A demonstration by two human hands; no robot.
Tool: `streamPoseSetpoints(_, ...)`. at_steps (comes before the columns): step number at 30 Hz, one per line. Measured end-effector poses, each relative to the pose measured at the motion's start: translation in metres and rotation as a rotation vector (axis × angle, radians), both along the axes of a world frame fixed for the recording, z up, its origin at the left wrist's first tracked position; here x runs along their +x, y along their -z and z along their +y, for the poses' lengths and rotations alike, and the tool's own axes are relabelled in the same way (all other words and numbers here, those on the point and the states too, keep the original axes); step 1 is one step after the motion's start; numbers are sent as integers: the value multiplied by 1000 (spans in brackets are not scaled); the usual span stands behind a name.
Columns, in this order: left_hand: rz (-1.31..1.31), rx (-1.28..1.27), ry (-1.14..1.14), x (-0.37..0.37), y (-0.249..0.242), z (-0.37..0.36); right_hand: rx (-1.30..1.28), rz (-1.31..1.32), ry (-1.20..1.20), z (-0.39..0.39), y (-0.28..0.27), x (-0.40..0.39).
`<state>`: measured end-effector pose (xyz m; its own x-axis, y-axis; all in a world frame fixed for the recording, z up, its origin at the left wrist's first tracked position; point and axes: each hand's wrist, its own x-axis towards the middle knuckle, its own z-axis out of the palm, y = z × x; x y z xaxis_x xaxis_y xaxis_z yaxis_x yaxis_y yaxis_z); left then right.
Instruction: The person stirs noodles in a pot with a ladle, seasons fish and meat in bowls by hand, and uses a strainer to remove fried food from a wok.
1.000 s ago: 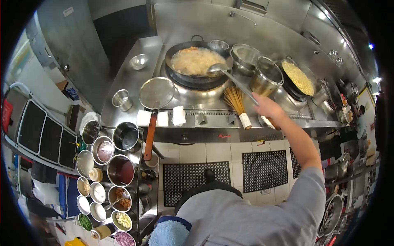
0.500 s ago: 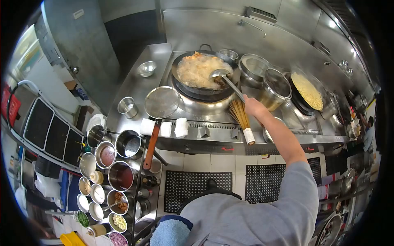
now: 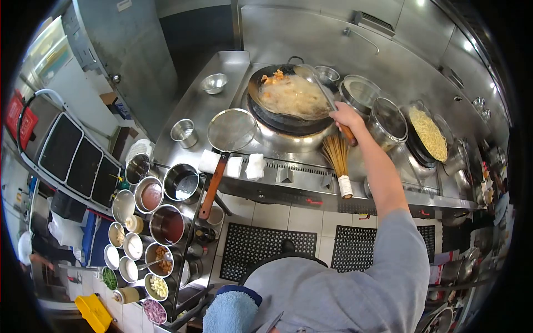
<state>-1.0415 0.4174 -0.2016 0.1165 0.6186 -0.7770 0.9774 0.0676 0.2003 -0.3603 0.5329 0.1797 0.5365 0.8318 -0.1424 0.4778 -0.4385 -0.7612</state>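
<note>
Right hand [image 3: 345,115]: grip wrapped round long steel ladle [image 3: 326,95] with brown wooden handle [image 3: 349,136]. Probably stiff, bowl-heavy; best held at wood. Left hand unseen, can't tell grip.

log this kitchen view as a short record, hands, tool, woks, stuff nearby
right hand: gripping ladle by its handle
left hand: cannot be made out
ladle bowl: over the wok's far side
nearer wok: bubbling liquid, orange-brown pieces near the rim
other wok: yellow noodles
nearby: bamboo brush, wooden-handled strainer
</note>
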Motion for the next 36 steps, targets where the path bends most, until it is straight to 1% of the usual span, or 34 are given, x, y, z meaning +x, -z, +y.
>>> streamPoseSetpoints(2, -5, 4, 4, -5, 2, -1, -48, -48, -25, 14, 2, -9)
streamPoseSetpoints(6, -25, 12, 19, -14, 7, -1, -174, -158, -82, 4, 2, -36)
streamPoseSetpoints(10, -40, 16, 53, -26, 12, 2, -245, -359, -157, -20, 4, -58)
streamPoseSetpoints(14, -58, 24, 120, -34, 19, 10, -254, -578, -191, -45, 13, -71)
streamPoseSetpoints(15, -69, 31, 149, -33, 20, 15, -254, -638, -206, -52, 17, -71)
streamPoseSetpoints(16, -77, 80, 251, -30, 26, 26, -254, -698, -223, -58, 16, -77)
streamPoseSetpoints(17, -69, 169, 413, -26, 31, 41, -295, -667, -197, -64, 15, -82)
streamPoseSetpoints(18, -149, 283, 525, -15, 27, 65, -335, -635, -170, -73, 3, -95)
streamPoseSetpoints(19, -393, 218, 411, 15, -43, 89, -377, -602, -143, -83, -7, -107)
streamPoseSetpoints(21, -1470, -425, -1015, 59, -55, 139, -361, -610, -147, -100, -13, -115)
streamPoseSetpoints(22, -1657, -567, -1118, 80, -110, 152, -350, -616, -147, -110, -17, -116)
streamPoseSetpoints(24, -1885, -734, -1180, 109, -142, 185, -362, -618, -116, -130, -29, -123)
streamPoseSetpoints(26, -1831, -786, -1180, 131, -160, 210, -373, -605, -80, -152, -45, -139)
streamPoseSetpoints(28, -1719, -877, -1032, 140, -179, 218, -381, -575, -37, -173, -61, -156)
streamPoseSetpoints(29, -1661, -917, -957, 145, -187, 221, -277, -606, -50, -182, -49, -148)
streamPoseSetpoints(30, -1652, -1054, -907, 154, -183, 229, -171, -638, -62, -193, -30, -131)
streamPoseSetpoints(31, -1639, -1189, -854, 166, -176, 236, -66, -669, -74, -199, -25, -130)
streamPoseSetpoints(32, -1621, -1324, -797, 176, -169, 242, -93, -499, -41, -204, -23, -128)
streamPoseSetpoints(33, -1535, -998, -901, 191, -184, 235, -116, -333, -9, -205, -34, -137)
streamPoseSetpoints(34, -1551, -886, -832, 197, -193, 229, -134, -170, 22, -207, -41, -138)
streamPoseSetpoints(36, -1595, -729, -641, 195, -205, 212, -44, -50, 53, -210, -27, -126)
